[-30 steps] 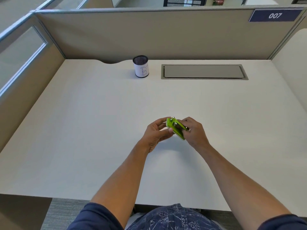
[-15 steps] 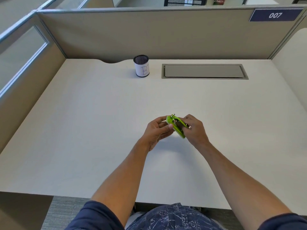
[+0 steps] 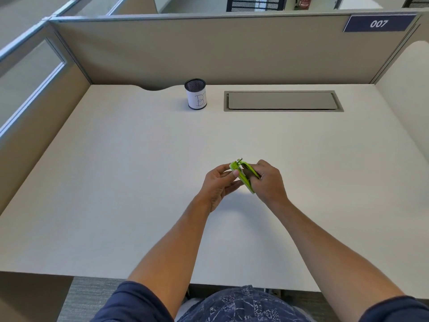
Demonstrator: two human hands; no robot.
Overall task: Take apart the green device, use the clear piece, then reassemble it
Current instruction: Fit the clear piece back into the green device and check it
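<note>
A small bright green device [image 3: 244, 175] with a metal pin at its top end is held just above the middle of the white desk [image 3: 116, 182]. My left hand [image 3: 219, 184] pinches its upper left end between thumb and fingers. My right hand [image 3: 269, 182] grips its right side and lower end, covering part of it. The device tilts from upper left down to lower right. No clear piece can be made out; my fingers hide part of the device.
A black mesh pen cup [image 3: 195, 94] with a white label stands at the back of the desk. A grey cable hatch [image 3: 283, 101] lies to its right. Partition walls [image 3: 209, 49] enclose the desk on three sides.
Both hands with the green device have drifted slightly away from me, up the desk. The grip looks about the same.
</note>
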